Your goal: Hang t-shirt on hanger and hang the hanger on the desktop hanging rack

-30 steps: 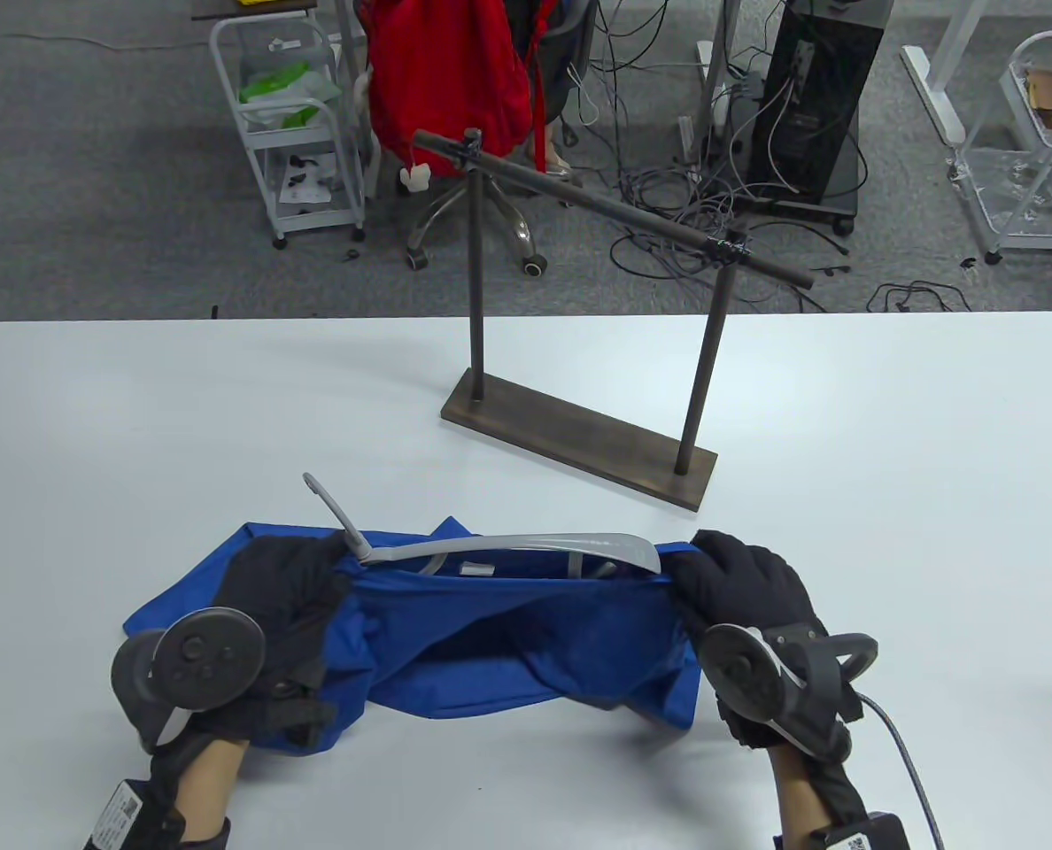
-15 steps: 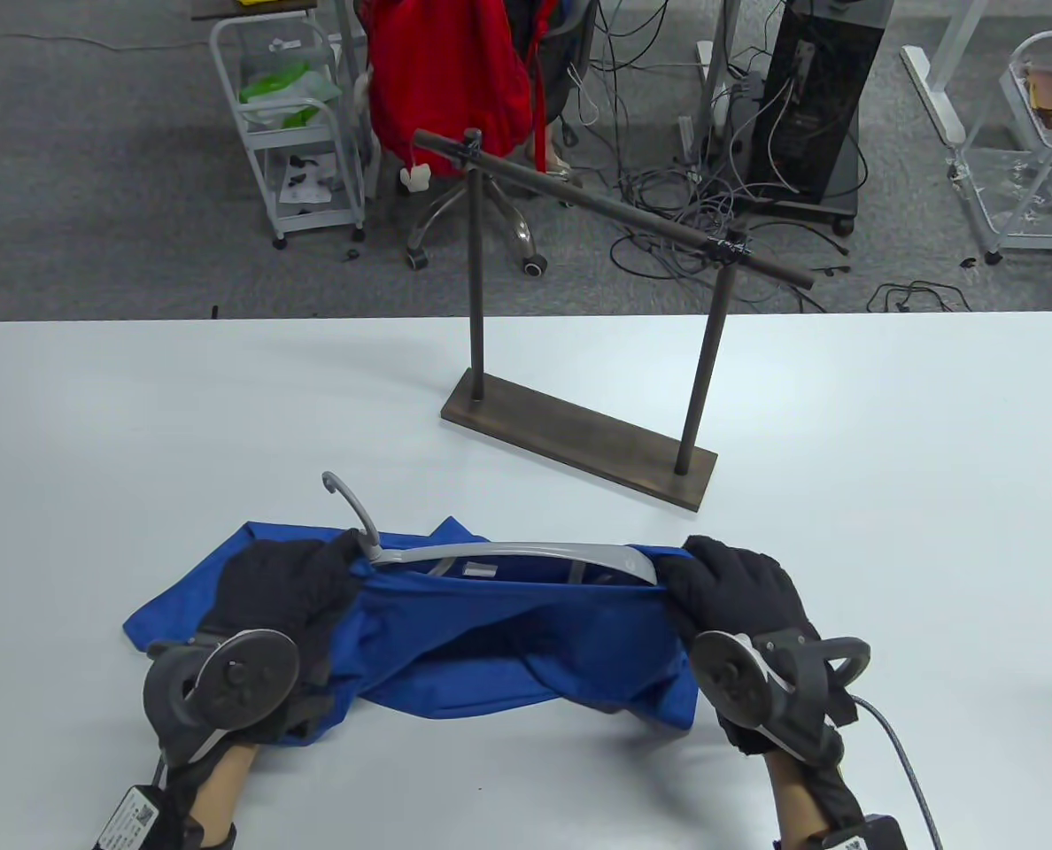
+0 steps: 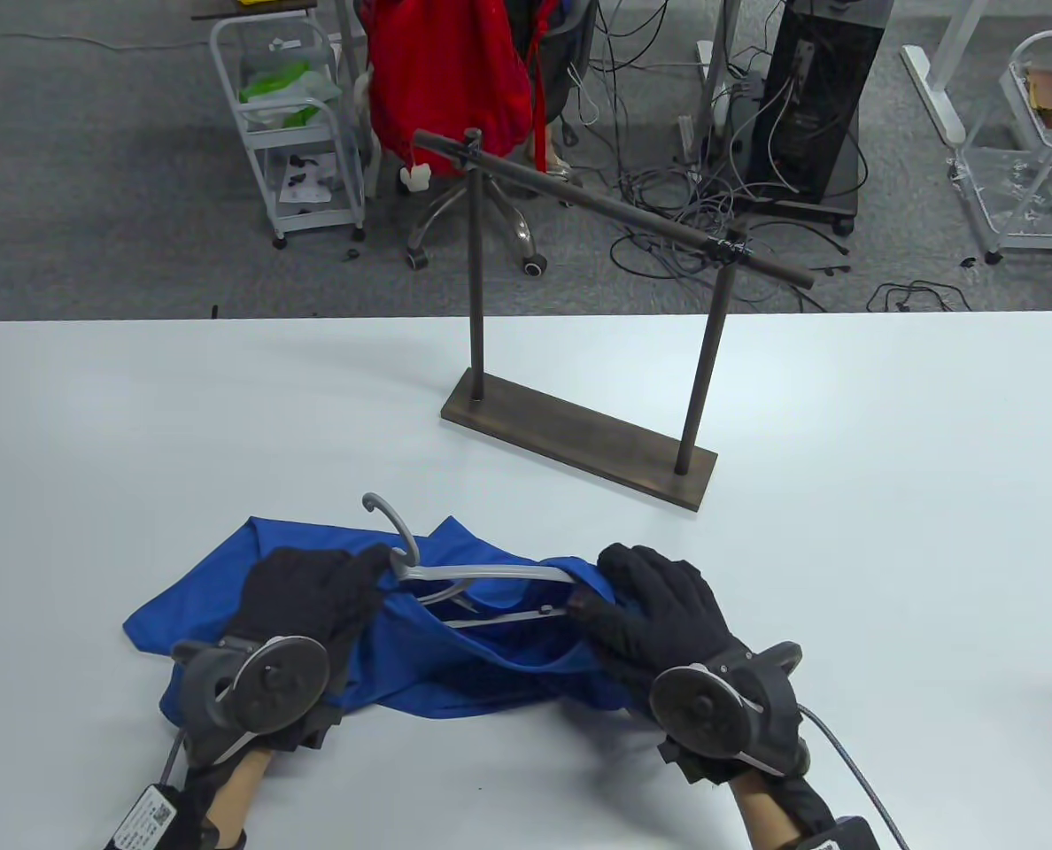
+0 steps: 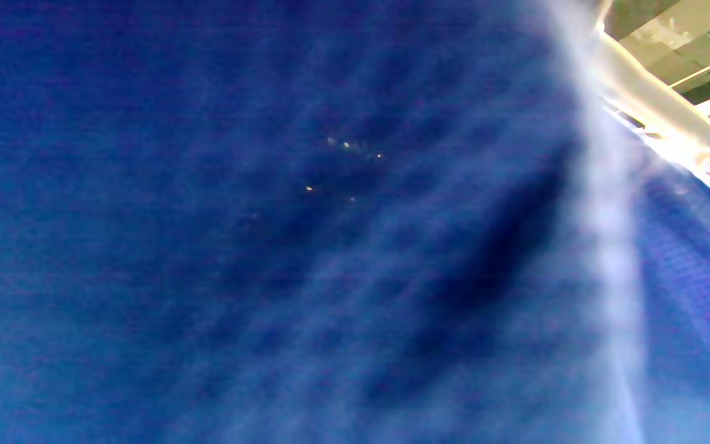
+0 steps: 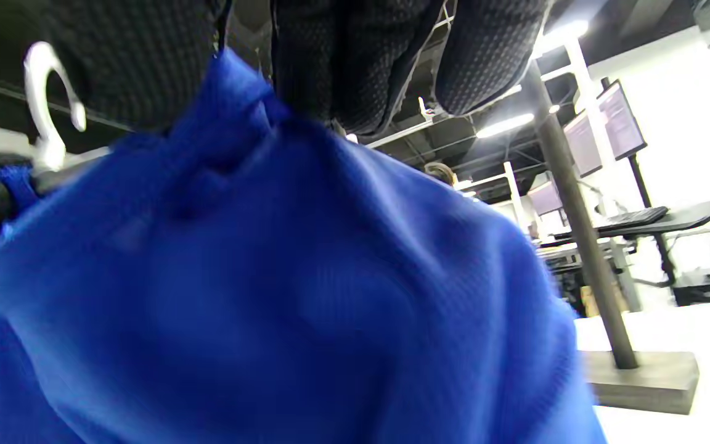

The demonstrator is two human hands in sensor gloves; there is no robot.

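Observation:
A blue t-shirt [image 3: 491,673] lies bunched on the white table [image 3: 92,443], with a grey hanger [image 3: 455,575] partly inside its opening and the hook [image 3: 389,518] sticking out at the far left. My left hand [image 3: 313,593] grips the shirt and the hanger just below the hook. My right hand [image 3: 650,602] grips the shirt's cloth over the hanger's right arm. In the right wrist view the blue cloth [image 5: 269,277] hangs from my fingers [image 5: 342,55], and the hook [image 5: 47,105] shows at the left. Blue cloth [image 4: 269,246] fills the left wrist view.
The dark desktop rack [image 3: 579,443] stands behind the shirt, its bar [image 3: 614,212] running from far left to near right. One post [image 5: 577,222] and the base show in the right wrist view. Carts, a chair and cables lie on the floor beyond the table.
My right hand has moved left, pulling the blue cloth over the hanger's right end. The hanger and left hand have shifted to the right, and the shirt's opening has narrowed.

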